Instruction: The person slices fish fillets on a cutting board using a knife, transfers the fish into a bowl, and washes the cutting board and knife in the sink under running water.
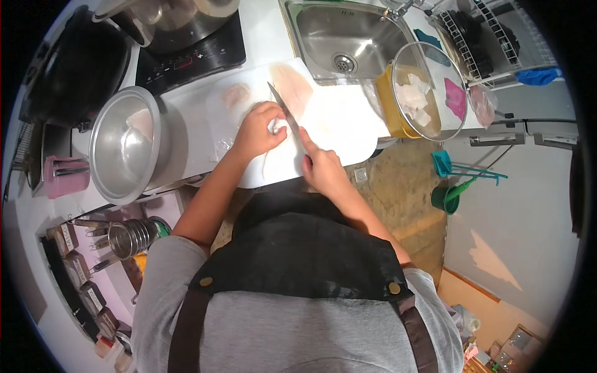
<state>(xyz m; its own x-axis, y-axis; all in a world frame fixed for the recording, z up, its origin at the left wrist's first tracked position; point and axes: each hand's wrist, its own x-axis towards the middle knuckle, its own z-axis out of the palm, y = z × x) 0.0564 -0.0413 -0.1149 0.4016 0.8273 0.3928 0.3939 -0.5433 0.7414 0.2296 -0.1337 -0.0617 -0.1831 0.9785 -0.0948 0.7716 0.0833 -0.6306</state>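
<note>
The right hand [324, 168] has its grip around a slim steel knife [284, 105], blade nearly parallel to the long, pale, flat fillet [295, 88] ahead on the white cutting board [348, 133], curled left hand [259, 129] nearer, its hold unclear.

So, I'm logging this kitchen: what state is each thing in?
Knife: held, unsheathed
Right hand: closed on the knife
Left hand: curled beside the knife
Fillet: flat on the board
Bowl: upright, uncovered, pale piece inside
Cooktop: red display lit
Pot: on the cooktop
Sink: drain uncovered
Bucket: upright
</note>
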